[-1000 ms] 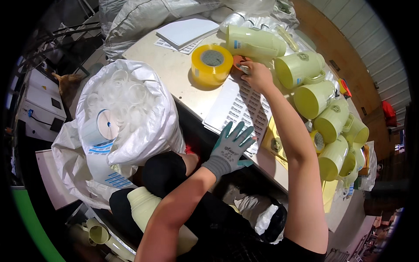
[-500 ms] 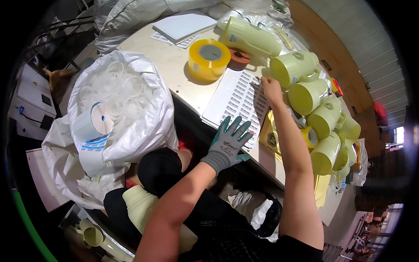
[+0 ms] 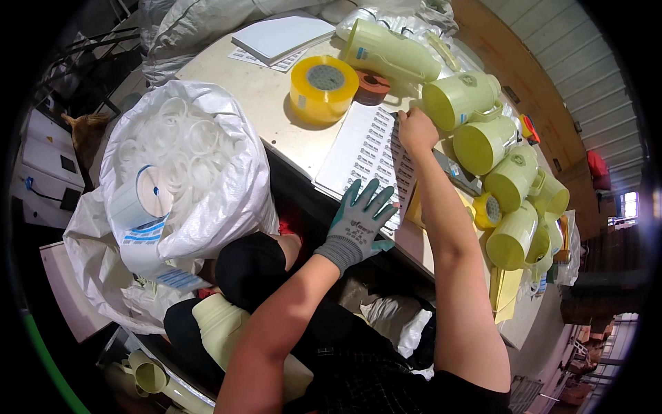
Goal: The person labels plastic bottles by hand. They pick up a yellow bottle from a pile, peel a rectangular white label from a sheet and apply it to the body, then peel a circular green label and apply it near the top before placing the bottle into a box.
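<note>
A stack of white sheets printed with rows of small dark labels (image 3: 365, 148) lies at the table's near edge. My left hand (image 3: 358, 224), in a grey glove with green fingertips, rests with its fingers spread over the stack's near end. At the far right corner of the stack is my bare right hand (image 3: 417, 131), its fingers closed in a pinch. A small dark tip shows at those fingers, but what they hold is too small to make out. The right part of the top sheet lies in shadow beside the right forearm.
A wide yellow tape roll (image 3: 323, 90) and a brown roll (image 3: 371, 87) stand beyond the sheets. Several pale green jugs (image 3: 452, 103) lie along the right. An open white sack (image 3: 238, 165) of clear rings, with a label roll (image 3: 153, 192), stands left.
My right hand has moved a little left, over the far right corner of the sheets. My left hand stays spread on the near end. The view has shifted slightly.
</note>
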Action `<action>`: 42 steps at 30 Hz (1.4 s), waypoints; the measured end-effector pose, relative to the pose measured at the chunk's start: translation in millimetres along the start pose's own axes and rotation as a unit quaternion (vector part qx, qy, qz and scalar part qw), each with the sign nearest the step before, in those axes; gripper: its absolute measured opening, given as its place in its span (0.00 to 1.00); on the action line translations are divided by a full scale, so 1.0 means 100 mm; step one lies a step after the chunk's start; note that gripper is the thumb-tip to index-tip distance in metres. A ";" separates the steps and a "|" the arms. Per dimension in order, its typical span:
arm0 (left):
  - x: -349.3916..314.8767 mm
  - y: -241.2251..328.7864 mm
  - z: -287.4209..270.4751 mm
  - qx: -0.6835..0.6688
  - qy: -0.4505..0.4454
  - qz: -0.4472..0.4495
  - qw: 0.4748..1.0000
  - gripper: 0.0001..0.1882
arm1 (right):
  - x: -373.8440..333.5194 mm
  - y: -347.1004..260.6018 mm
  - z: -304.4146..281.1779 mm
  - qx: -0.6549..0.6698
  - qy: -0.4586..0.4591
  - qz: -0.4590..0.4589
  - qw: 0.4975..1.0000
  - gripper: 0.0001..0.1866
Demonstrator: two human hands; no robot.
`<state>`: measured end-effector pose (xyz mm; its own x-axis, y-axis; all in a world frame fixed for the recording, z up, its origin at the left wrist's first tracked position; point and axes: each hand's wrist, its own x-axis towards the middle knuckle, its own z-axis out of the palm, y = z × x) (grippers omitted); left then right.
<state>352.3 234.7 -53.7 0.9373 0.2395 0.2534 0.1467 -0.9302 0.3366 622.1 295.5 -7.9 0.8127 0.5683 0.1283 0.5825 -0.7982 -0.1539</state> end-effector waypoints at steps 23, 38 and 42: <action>-2.33 1.30 -1.77 0.053 0.121 -0.077 0.988 0.08 | -3.12 -0.89 -0.80 0.486 -0.574 -0.193 0.631 0.16; -3.15 1.63 -1.06 0.055 0.357 -0.352 0.863 0.25 | -3.91 -0.97 -1.01 0.351 -0.563 -0.260 0.702 0.24; -3.28 1.69 -0.87 0.067 0.328 -0.347 0.876 0.27 | -3.90 -1.08 -1.19 0.271 -0.541 -0.303 0.736 0.26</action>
<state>42.6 22.8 -0.8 0.2307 0.8281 0.5109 0.6863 -0.5107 0.5178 240.7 136.3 75.1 -0.2339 0.8474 -0.4766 0.5249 -0.3026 -0.7956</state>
